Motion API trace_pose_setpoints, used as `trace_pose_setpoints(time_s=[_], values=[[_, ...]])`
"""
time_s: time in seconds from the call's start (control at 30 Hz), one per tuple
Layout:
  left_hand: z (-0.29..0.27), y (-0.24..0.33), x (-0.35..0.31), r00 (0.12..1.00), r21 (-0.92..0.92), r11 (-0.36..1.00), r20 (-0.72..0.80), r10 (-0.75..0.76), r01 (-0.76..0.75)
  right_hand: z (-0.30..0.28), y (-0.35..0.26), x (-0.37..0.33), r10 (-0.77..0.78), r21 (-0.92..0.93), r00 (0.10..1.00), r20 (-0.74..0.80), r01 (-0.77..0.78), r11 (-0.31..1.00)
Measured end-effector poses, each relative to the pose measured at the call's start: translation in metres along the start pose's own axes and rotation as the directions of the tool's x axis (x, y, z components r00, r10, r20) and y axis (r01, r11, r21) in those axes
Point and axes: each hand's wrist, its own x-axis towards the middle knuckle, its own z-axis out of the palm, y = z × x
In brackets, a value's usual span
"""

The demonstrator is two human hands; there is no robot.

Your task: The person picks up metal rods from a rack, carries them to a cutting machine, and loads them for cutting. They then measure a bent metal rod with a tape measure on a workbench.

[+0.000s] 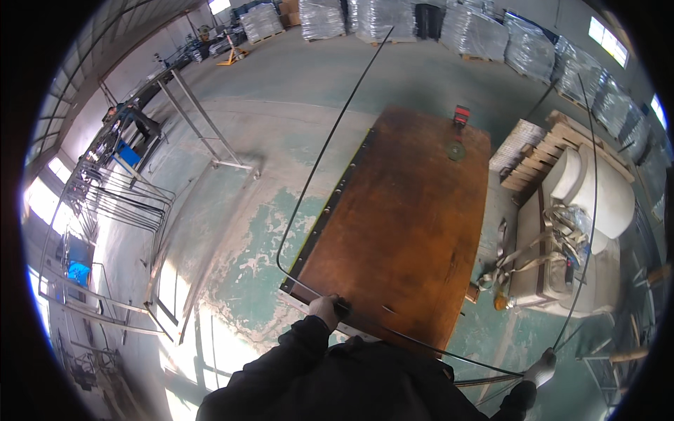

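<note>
A long, thin, dark metal rod [331, 140], bent into a wide U, lies across in front of me. One arm of the U reaches far ahead on the left, the other [592, 203] on the right. My left hand [326, 311], in a pale glove, is closed on the rod's near crosspiece, above the table's near left corner. Out past the table's right side, my right hand [540, 368], also gloved, grips the rod by its right bend. Beneath the crosspiece is a brown-topped table [400, 217] with a dark strip [326, 214] along its left edge.
An angle grinder [458, 133] with a red battery rests at the table's far end. Wooden pallets [554, 154] and white bulk bags [597, 189] stand at right. A metal frame [203, 126] and racks of bent rods [126, 200] are at left. Another person [133, 118] works far left.
</note>
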Motion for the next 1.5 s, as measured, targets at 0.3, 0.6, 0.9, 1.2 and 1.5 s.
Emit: trace_pose_setpoints(time_s=[0.3, 0.6, 0.9, 1.2, 1.5], values=[[-0.008, -0.063, -0.003, 0.915, 0.910, 0.101, 0.398, 0.062, -0.403, -0.020, 0.057, 0.024, 0.058, -0.090, 0.995, 0.086, -0.051, 0.995], [-0.024, -0.037, -0.024, 0.859, 0.960, 0.003, 0.248, 0.448, -0.279, 0.006, 0.105, 0.056, 0.117, -0.202, 0.983, 0.145, -0.086, 0.976], [-0.016, -0.036, -0.004, 0.823, 0.873, -0.284, 0.475, 0.312, -0.396, 0.086, 0.189, 0.088, 0.303, -0.393, 0.909, 0.285, -0.177, 0.902], [-0.024, -0.028, -0.007, 0.852, 0.844, -0.367, 0.482, 0.203, -0.390, 0.111, 0.192, 0.067, 0.404, -0.555, 0.886, 0.227, -0.224, 0.801], [-0.031, -0.026, -0.005, 0.823, 0.795, -0.409, 0.546, 0.156, -0.449, 0.101, 0.148, 0.051, 0.536, -0.626, 0.799, 0.273, -0.276, 0.729]])
